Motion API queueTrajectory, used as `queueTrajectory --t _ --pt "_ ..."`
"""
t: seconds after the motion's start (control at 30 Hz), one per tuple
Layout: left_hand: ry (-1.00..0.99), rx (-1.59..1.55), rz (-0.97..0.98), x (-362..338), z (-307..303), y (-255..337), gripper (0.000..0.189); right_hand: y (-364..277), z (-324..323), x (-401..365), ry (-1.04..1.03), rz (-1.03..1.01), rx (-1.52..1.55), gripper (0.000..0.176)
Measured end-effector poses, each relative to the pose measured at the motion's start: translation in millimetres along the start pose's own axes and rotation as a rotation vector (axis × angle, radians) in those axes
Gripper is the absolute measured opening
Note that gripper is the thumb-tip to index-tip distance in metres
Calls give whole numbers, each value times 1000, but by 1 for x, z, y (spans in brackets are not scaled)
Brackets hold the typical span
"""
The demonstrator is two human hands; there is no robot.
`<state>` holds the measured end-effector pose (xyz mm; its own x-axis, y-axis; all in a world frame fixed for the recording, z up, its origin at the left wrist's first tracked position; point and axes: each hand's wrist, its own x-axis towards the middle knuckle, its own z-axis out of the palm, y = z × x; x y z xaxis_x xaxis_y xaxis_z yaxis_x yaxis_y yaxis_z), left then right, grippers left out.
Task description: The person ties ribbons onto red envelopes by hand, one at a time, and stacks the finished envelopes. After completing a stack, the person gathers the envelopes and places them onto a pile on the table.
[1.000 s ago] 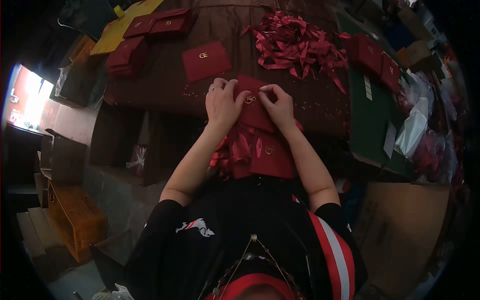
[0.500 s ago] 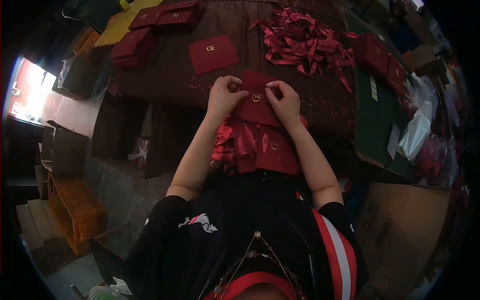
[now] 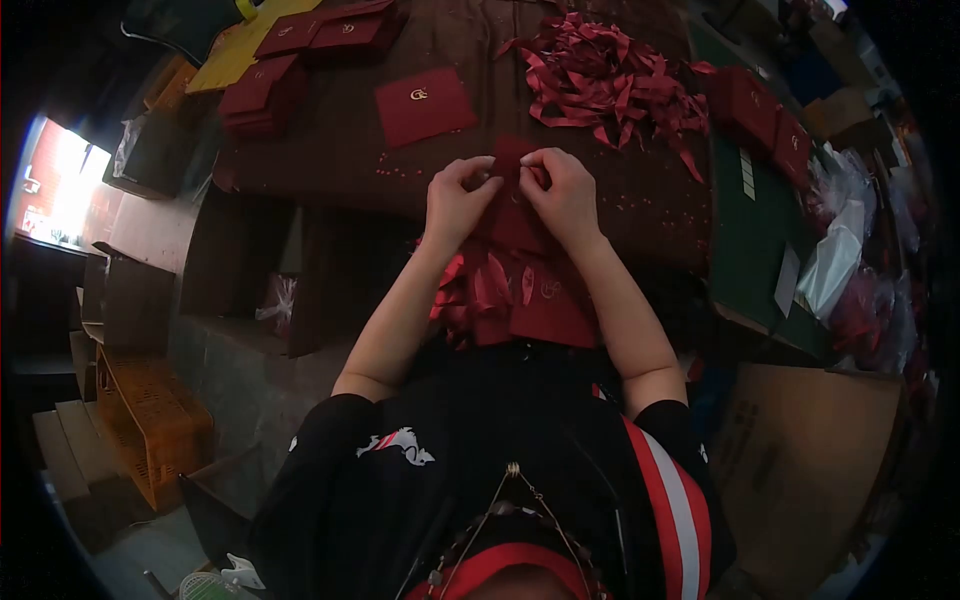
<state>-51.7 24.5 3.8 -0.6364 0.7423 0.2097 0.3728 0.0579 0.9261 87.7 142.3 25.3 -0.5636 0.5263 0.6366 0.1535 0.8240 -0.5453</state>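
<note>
A dark red pouch with a gold emblem (image 3: 515,222) lies in front of me at the table's near edge, between my hands. My left hand (image 3: 460,202) is at its left side, thumb and fingertips curled close together. Over its upper right part bends my right hand (image 3: 562,195), fingers pinched and covering most of the emblem. What either pinch holds is too small to make out. Below, close to my body, are another red pouch (image 3: 555,305) with the same emblem and a bunch of red ribbons (image 3: 485,288).
A single red pouch (image 3: 425,105) lies farther back on the brown-covered table (image 3: 330,165). Stacked pouches (image 3: 265,95) stand at the back left, more (image 3: 745,105) at the right. A heap of red ribbon (image 3: 610,80) lies at the back. An orange crate (image 3: 150,425) stands left on the floor.
Both hands have come closer together over the pouch's upper part. The right hand has moved left and now covers much of the gold emblem.
</note>
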Motion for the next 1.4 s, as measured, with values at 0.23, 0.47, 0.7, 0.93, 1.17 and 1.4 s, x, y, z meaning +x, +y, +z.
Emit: queueTrajectory --t 0.23,0.47,0.7,0.93,1.17,1.4 --pt "69 6 150 -6 8 6 34 -7 0 7 -66 -79 -49 12" --pt "119 16 188 -13 14 19 32 -13 -2 8 -121 -64 18 12" --pt "197 209 360 -23 17 25 29 -25 -16 11 -214 152 105 15" --pt "203 234 359 -26 18 26 30 -20 -4 6 -119 58 59 16" --pt "204 323 444 -32 20 23 31 -25 -18 15 -329 222 27 19" --pt "183 298 422 -30 23 27 32 -5 -17 22 -451 295 57 25"
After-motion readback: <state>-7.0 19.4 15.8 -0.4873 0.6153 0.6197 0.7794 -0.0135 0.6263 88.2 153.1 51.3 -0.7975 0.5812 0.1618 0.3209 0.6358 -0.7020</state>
